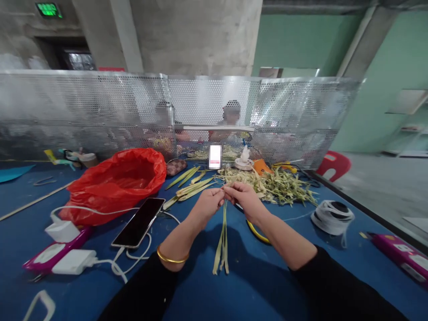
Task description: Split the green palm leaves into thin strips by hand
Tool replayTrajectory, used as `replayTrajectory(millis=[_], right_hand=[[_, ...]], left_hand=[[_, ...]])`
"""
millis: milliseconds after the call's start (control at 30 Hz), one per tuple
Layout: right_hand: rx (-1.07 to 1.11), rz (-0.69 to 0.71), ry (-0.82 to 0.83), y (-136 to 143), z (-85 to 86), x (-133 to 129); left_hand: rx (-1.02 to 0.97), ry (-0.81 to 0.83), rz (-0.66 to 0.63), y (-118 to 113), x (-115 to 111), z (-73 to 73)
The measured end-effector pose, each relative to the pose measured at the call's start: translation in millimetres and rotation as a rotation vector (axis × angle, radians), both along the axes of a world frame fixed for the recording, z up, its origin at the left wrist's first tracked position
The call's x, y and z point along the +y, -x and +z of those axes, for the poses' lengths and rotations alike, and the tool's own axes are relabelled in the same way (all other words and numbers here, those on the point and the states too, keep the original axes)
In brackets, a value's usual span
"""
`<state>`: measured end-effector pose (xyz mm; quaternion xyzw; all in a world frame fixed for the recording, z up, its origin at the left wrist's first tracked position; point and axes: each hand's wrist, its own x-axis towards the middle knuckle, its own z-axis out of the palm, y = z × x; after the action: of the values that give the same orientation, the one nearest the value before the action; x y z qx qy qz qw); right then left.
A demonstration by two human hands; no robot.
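Pale plant strips (224, 243) pinched between my two hands above the blue desk (264, 285)

Nearest me, the loose ends of the strips spread out between my forearms; whether they touch the desk, I cannot tell. Their upper ends are in my fingers: thumb and fingertips of both my left hand (211, 199) and my right hand (242, 194) are clamped on them, the two hands meeting at the tips. A gold bangle (173, 258) circles my left wrist.

Off to the left, white chargers (74, 262) sit on a purple power strip (31, 266), and a white cable runs to a dark-screened phone (138, 223). On my right is a spool (329, 218) wound with white string.

Past the phone, a red plastic bag (96, 198) gapes wide with a crumpled rim; I see its red inner wall, though the near side hides its bottom. Beyond my hands are long pale-green leaves (197, 189) and a heap of shredded leaves (289, 185).

Farther back, a round white holder (244, 163) has white tissue (245, 153) rising from it. What the checkered pouch (176, 167) and tan cup (88, 159) hold, I cannot tell. Behind stands a perforated metal screen (67, 107), with two people (231, 117) beyond it.
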<state>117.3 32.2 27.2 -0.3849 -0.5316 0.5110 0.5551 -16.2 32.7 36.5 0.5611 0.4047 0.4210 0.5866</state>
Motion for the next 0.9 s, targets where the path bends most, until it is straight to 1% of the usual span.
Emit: replayTrajectory(millis=[67,167,267,367,467,600,733,900], right_hand=[[0.085,-0.047,0.043,-14.1,-9.2,-8.3],[0.149,-0.143,0.071,-36.4,-17.3,-11.5],[0.204,-0.218,0.077,-52.8,-18.3,-10.7],[0.235,-0.215,0.095,-59.0,-16.6,-10.4],[0.265,-0.194,0.116,-59.4,-15.8,-10.7],[0.312,-0.206,0.134,-61.5,-16.8,-9.0],[0.376,-0.199,0.158,-63.8,-17.8,-5.8],[0.429,-0.152,0.154,-66.8,-15.8,-5.5]], left_hand=[[0.073,-0.022,-0.067,-9.3,-7.2,-4.6],[0.162,-0.068,-0.126,-17.5,-17.8,-8.4],[0.328,-0.191,-0.14,-18.3,-25.2,-9.2],[0.415,-0.256,-0.158,-15.4,-27.9,-11.3],[0.415,-0.223,-0.17,-12.6,-27.9,-16.2],[0.356,-0.16,-0.201,-12.0,-29.1,-20.8],[0.333,-0.155,-0.22,-13.2,-30.2,-18.4],[0.368,-0.195,-0.188,-13.0,-28.2,-17.6]])
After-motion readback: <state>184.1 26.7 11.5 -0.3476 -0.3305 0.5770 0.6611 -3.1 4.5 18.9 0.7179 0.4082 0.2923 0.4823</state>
